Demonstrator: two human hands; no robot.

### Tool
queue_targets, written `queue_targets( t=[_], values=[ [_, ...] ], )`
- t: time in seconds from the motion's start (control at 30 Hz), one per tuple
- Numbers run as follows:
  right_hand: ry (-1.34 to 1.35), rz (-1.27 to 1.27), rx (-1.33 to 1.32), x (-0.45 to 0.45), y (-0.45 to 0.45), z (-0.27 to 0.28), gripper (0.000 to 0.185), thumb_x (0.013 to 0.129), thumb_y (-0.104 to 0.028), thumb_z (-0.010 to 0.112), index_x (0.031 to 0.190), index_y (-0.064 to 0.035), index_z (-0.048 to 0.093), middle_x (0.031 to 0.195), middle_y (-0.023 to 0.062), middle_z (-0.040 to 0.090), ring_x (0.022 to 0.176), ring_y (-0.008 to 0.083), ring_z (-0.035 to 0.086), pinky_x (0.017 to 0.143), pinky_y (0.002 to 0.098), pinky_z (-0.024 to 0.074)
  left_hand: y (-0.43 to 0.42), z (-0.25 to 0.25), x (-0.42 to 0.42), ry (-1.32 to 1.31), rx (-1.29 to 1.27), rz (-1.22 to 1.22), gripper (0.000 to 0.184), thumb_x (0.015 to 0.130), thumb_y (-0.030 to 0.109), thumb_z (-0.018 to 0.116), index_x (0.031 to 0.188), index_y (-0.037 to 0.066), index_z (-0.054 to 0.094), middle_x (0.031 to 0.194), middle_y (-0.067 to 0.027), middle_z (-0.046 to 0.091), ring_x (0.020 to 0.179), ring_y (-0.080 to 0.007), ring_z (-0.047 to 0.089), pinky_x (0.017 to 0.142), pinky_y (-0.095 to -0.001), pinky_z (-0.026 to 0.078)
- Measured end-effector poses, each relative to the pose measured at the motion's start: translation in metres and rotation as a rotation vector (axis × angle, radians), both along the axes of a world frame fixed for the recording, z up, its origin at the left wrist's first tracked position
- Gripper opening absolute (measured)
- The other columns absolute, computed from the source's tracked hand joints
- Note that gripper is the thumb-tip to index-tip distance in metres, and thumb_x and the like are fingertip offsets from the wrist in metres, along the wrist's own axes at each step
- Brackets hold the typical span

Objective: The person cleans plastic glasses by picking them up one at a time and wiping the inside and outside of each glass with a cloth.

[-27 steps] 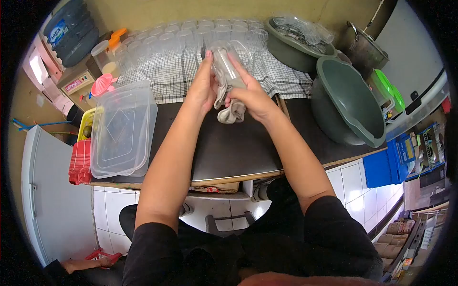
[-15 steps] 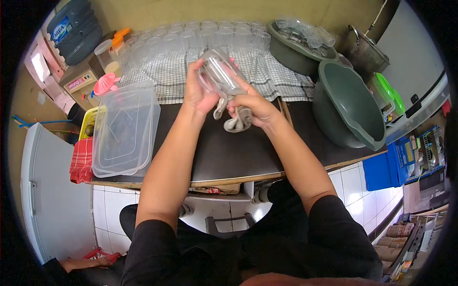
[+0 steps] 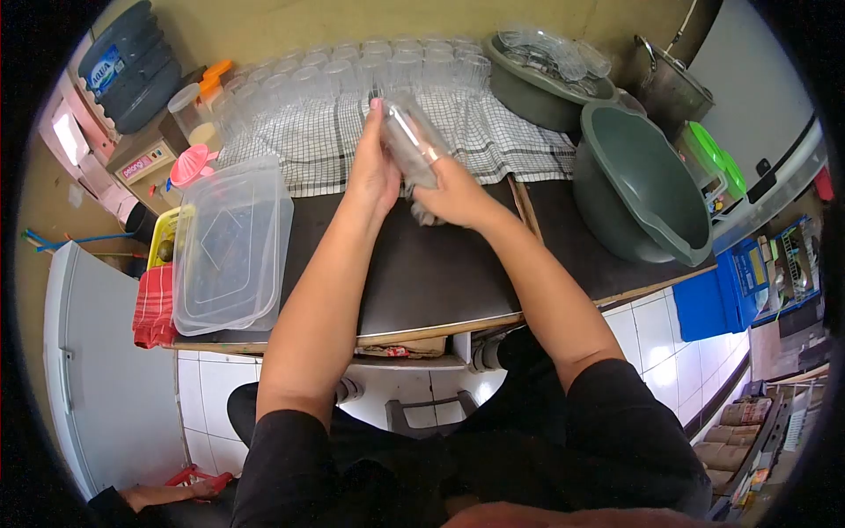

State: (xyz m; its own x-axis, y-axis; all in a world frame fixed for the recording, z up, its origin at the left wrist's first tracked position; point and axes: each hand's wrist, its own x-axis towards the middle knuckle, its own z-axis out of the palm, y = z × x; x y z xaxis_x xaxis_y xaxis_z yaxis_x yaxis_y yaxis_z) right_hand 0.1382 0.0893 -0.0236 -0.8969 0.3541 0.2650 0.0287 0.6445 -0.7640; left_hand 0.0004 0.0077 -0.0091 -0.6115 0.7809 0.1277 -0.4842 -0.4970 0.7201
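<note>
My left hand [image 3: 377, 167] is closed around the side of a transparent drinking glass [image 3: 407, 119], which is tilted above the dark tabletop [image 3: 422, 282]. My right hand [image 3: 456, 195] is at the mouth of the glass, its fingers reaching inside with a greyish cloth [image 3: 427, 215]. Part of the cloth shows within the glass, and a bunched end hangs below the right hand. Beyond my hands, several upturned glasses [image 3: 345, 77] stand in rows on a black-and-white checked cloth [image 3: 304, 145].
A lidded plastic container [image 3: 231, 255] stands at left beside a pink funnel [image 3: 191, 165]. To the right are a large green-grey basin [image 3: 647, 180] and, behind it, another basin [image 3: 537, 99] holding glassware. Another person's hand [image 3: 204, 487] shows at lower left.
My right hand has pushed cloth into the glass, and less of it hangs outside. The left hand's fingers have shifted along the glass. The view has tilted slightly.
</note>
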Motion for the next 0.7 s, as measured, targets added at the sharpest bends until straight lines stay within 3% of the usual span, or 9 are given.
queue_targets(
  t=[0.07,0.23,0.27,0.33,0.4,0.47,0.5,0.6,0.7],
  values=[
    [0.057,0.288,-0.53,-0.004,-0.008,-0.007,0.091,0.091,-0.001,0.063,0.172,-0.0189,0.026,0.127,0.0142,0.068,0.091,0.02,0.07,0.081,0.0336,0.0581,-0.002,0.0,0.0,-0.008,0.008,0.03,0.07,0.099,0.067,0.065,0.138,0.009,0.058,0.129,-0.0118,0.064,0.125,-0.027,0.06,0.112,-0.0488,0.048],
    [0.105,0.492,-1.124,0.008,-0.023,0.018,0.103,0.086,0.007,0.06,0.175,-0.0201,0.015,0.137,0.0122,0.06,0.08,0.0174,0.068,0.073,0.0327,0.0588,-0.012,-0.01,-0.005,-0.26,0.21,-0.378,0.081,0.097,0.07,0.064,0.145,0.006,0.051,0.136,-0.0194,0.062,0.124,-0.0363,0.064,0.107,-0.0604,0.053],
    [0.108,0.501,-1.115,0.009,-0.024,0.02,0.103,0.086,0.007,0.06,0.175,-0.0201,0.015,0.137,0.0122,0.06,0.08,0.0174,0.068,0.073,0.0327,0.0588,-0.014,-0.006,-0.003,-0.34,0.401,-0.566,0.084,0.097,0.072,0.062,0.146,0.006,0.05,0.139,-0.0214,0.06,0.124,-0.0389,0.064,0.106,-0.0625,0.053],
    [0.165,0.454,-1.067,0.011,-0.026,0.03,0.104,0.085,0.009,0.058,0.175,-0.0204,0.014,0.136,0.0121,0.062,0.08,0.0184,0.069,0.073,0.0334,0.0592,-0.013,0.005,-0.007,-0.283,0.337,-0.537,0.084,0.1,0.075,0.055,0.148,0.006,0.049,0.147,-0.0239,0.056,0.126,-0.0409,0.064,0.109,-0.0623,0.051],
    [0.175,0.38,-0.881,0.015,-0.02,0.029,0.098,0.086,0.007,0.058,0.173,-0.0152,0.02,0.127,0.0178,0.064,0.085,0.0227,0.07,0.081,0.0375,0.0599,-0.008,0.001,-0.007,-0.136,0.054,-0.267,0.083,0.102,0.074,0.05,0.149,0.006,0.048,0.146,-0.0229,0.058,0.129,-0.0379,0.062,0.114,-0.0617,0.047],
    [0.03,0.108,-0.127,0.01,0.002,0.017,0.091,0.085,0.006,0.058,0.169,-0.0133,0.032,0.135,0.0206,0.062,0.097,0.0293,0.071,0.09,0.0414,0.0589,-0.006,0.003,-0.002,0.01,-0.038,-0.135,0.08,0.104,0.073,0.05,0.147,0.005,0.05,0.14,-0.0202,0.063,0.127,-0.034,0.064,0.112,-0.057,0.049],
    [0.178,0.043,0.495,0.004,0.007,0.014,0.085,0.084,0.003,0.06,0.165,-0.0136,0.04,0.136,0.0204,0.064,0.108,0.0319,0.07,0.096,0.0423,0.0566,-0.005,0.005,0.002,-0.001,-0.02,-0.087,0.077,0.104,0.071,0.053,0.144,0.005,0.052,0.137,-0.019,0.065,0.124,-0.0328,0.065,0.11,-0.0548,0.051],
    [0.213,0.103,0.241,0.002,-0.001,0.001,0.089,0.084,0.005,0.059,0.167,-0.0182,0.038,0.137,0.0165,0.066,0.11,0.0306,0.07,0.096,0.0405,0.0569,-0.002,-0.005,-0.002,0.107,-0.002,0.006,0.065,0.104,0.061,0.063,0.137,0.006,0.057,0.13,-0.016,0.068,0.117,-0.0305,0.067,0.109,-0.0529,0.053],
    [0.128,0.277,-0.497,0.009,-0.018,0.019,0.093,0.085,0.005,0.061,0.17,-0.0164,0.031,0.12,0.0157,0.07,0.092,0.0262,0.072,0.086,0.0405,0.059,-0.014,0.005,-0.005,-0.02,0.051,-0.152,0.06,0.098,0.05,0.075,0.137,0.009,0.057,0.127,-0.011,0.068,0.118,-0.0287,0.065,0.113,-0.0561,0.05]
  ],
)
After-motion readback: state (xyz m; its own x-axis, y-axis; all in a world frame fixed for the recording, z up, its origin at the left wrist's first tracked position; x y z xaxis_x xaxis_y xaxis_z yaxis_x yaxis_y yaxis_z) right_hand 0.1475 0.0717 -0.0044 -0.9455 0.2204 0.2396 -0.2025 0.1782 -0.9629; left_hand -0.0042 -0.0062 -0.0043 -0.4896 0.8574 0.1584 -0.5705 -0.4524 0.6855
